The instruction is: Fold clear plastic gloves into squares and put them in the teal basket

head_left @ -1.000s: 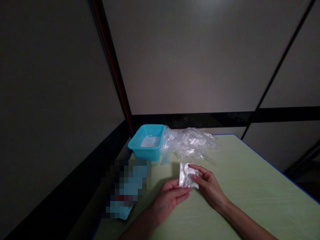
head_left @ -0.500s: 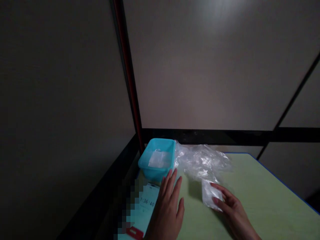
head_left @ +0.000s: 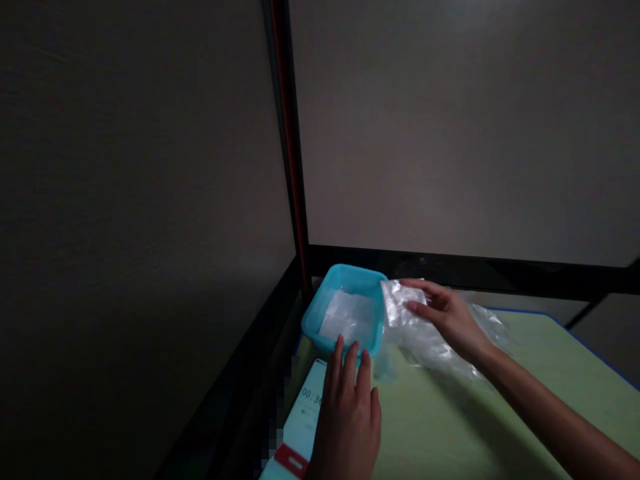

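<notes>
Between the thumb and fingers of my right hand point(head_left: 453, 323) is a small folded clear plastic bag point(head_left: 397, 303), raised beside the right rim of a turquoise plastic basin point(head_left: 313, 313). Inside the basin lie whitish, flat plastic pieces point(head_left: 350, 313). My left hand point(head_left: 350, 407) has its fingers spread, the tips close to the basin's front wall; whether they touch it I cannot tell. Behind and below my right hand spreads a crumpled heap of clear plastic point(head_left: 440, 347), partly hidden by the hand and forearm.
A phone point(head_left: 305, 407) with a lit timer screen lies left of my left hand, which covers part of it. The green tabletop point(head_left: 445, 427) has a blue edge. Dark-framed wall panels point(head_left: 450, 133) stand close behind and to the left.
My right hand has lifted the folded plastic bag up and toward the basin. My left hand stays near the basin's front, fingers now more spread. The camera view has shifted left.
</notes>
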Available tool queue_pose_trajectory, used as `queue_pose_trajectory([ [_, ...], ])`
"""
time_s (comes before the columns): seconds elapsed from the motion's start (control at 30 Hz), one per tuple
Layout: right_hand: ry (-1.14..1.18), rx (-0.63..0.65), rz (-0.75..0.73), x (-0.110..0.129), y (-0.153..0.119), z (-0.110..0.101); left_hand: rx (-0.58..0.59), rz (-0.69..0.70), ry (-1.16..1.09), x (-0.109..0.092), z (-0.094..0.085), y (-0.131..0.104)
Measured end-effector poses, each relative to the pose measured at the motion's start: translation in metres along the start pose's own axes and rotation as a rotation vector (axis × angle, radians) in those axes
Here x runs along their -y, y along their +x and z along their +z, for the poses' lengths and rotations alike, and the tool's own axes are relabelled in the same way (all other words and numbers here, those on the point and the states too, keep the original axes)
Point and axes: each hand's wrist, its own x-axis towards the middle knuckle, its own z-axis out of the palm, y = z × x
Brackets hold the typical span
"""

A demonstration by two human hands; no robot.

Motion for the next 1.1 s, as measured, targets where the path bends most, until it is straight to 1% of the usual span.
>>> queue_pose_trajectory([
  [0.03,-0.006,0.072,-0.001,0.004,0.010,0.005,-0.016,0.000,0.006,-0.001,0.000,-0.001],
  [0.1,-0.087,0.186,-0.079,0.008,0.029,0.016,-0.037,-0.004,0.017,-0.002,0.002,-0.003],
  [0.17,-0.247,0.311,-0.173,0.009,0.047,0.026,-0.042,-0.006,0.022,-0.003,0.003,-0.005],
  [0.23,-0.415,0.421,-0.227,0.006,0.063,0.034,-0.038,-0.002,0.027,-0.003,0.004,-0.006],
  [0.27,-0.449,0.457,-0.231,0.005,0.070,0.038,-0.034,0.000,0.030,-0.002,0.005,-0.006],
  [0.33,-0.499,0.501,-0.236,0.001,0.083,0.044,-0.028,0.007,0.027,-0.001,0.007,-0.007],
  [0.43,-0.561,0.512,-0.241,-0.006,0.098,0.052,-0.031,0.026,0.020,0.004,0.014,-0.009],
  [0.53,-0.604,0.504,-0.252,-0.011,0.106,0.056,-0.036,0.042,0.048,0.009,0.021,-0.012],
  [0.6,-0.623,0.523,-0.251,-0.011,0.109,0.058,-0.026,0.054,0.059,0.011,0.023,-0.013],
  [0.77,-0.692,0.658,-0.242,-0.001,0.114,0.061,0.015,0.039,0.037,0.008,0.017,-0.010],
  [0.93,-0.859,0.824,-0.221,0.011,0.126,0.067,0.014,0.007,0.038,0.002,0.013,-0.006],
  [1.0,-0.956,0.881,-0.191,0.010,0.130,0.072,0.002,0.018,0.026,0.002,0.014,-0.005],
  [1.1,-1.103,0.932,-0.124,0.002,0.132,0.080,-0.005,0.014,0.010,0.003,0.017,-0.007],
])
